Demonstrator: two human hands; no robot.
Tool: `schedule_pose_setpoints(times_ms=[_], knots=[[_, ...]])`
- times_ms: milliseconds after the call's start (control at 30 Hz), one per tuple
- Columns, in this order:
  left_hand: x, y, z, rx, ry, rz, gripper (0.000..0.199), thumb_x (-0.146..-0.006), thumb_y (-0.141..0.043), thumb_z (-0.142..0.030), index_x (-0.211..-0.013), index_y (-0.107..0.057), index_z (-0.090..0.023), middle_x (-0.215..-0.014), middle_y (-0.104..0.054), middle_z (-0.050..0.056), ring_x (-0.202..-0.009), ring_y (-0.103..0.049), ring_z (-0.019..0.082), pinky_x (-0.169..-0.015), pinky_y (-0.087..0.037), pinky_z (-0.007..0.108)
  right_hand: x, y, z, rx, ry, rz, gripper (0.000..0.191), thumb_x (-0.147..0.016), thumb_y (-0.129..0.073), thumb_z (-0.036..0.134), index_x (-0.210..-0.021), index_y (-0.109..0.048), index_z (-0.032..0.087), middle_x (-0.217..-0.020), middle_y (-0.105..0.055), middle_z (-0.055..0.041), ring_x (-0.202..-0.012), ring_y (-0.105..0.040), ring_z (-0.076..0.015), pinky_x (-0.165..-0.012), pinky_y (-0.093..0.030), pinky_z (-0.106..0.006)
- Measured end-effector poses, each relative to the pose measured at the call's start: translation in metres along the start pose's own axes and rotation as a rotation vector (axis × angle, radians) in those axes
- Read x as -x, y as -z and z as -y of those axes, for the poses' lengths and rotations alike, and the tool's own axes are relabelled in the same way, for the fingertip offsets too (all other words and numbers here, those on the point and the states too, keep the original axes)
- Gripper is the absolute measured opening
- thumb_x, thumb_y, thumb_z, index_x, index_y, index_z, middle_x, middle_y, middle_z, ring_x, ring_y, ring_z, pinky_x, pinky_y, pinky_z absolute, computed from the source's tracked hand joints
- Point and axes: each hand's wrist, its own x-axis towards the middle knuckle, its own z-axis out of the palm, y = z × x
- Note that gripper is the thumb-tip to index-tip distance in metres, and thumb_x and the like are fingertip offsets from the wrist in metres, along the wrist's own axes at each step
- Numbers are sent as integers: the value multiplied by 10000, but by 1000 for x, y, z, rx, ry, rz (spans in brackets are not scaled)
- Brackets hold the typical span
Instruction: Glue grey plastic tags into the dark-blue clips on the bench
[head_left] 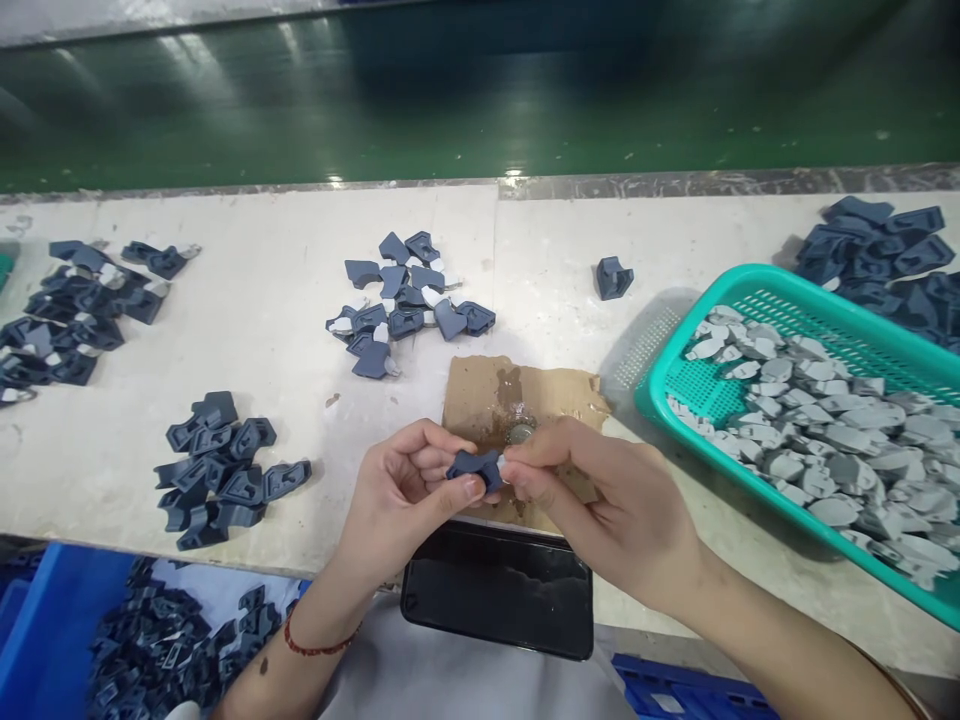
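Centrally, two hands point(405, 490) point(630, 510), one navy part point(474, 467)

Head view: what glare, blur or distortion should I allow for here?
Head view: pale streaks of glare on the green surface at the top; cloudy reflections on the dark phone; a soft shadow left of the teal basket. The basket looks stretched toward the right edge, probably by the wide lens. The small pale piece at the right hand is too small to make out.
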Motion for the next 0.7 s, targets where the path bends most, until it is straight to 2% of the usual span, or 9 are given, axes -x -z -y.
schedule_pose_setpoints(times_ms=[133, 233, 367, 433, 600, 700], knots=[[-2, 0, 0, 10, 17, 32, 153, -871, -828, -224, -939, -697, -186, -812, -810, -22, -679, -774, 103, -723, -660, 184, -3, 1, -2, -59, -40, 15, 142, -1035, -579, 214, -899, -619, 211, -735, -694, 18, -579, -639, -100, -504, -474, -184], [-3, 2, 1, 30, 3, 25, 165, -886, -817, -248, -976, -686, -203, -807, -799, -33, -697, -765, 86, -722, -634, 148, -5, 1, -2, 34, 60, -4, 92, -1008, -567, 198, -1064, -641, 195, -854, -710, -16, -716, -664, -129, -630, -536, -227], [-1, 2, 2, 37, -15, 17, 182, -898, -805, -299, -952, -647, -226, -747, -771, -38, -748, -772, 115, -747, -627, 177, -4, -7, -3, 327, 158, 17, 491, -864, -664, 266, -1326, -561, 134, -1173, -668, -127, -1045, -646, -254, -863, -572, -395], [1, 1, 2, 31, -6, 39, 192, -893, -810, -306, -929, -641, -223, -713, -748, -41, -721, -755, 112, -738, -614, 176, -2, -14, -5, 458, 169, -4, 547, -853, -701, 324, -1336, -538, 125, -1233, -652, -150, -1104, -634, -288, -895, -569, -431], [3, -4, -1, -71, 13, 120, 174, -913, -781, -351, -872, -736, -189, -674, -699, -33, -642, -651, 69, -692, -543, 127, -4, -18, -10, 635, 333, -104, 312, -879, -624, 282, -1142, -583, 121, -1036, -685, -131, -932, -652, -269, -757, -567, -383], [3, -3, -1, -134, 26, 147, 207, -918, -770, -390, -889, -781, -185, -687, -697, -20, -652, -621, 70, -663, -494, 117, -7, -14, -12, 688, 426, -110, 245, -885, -617, 272, -1071, -592, 114, -912, -664, -112, -817, -620, -247, -698, -543, -366]])
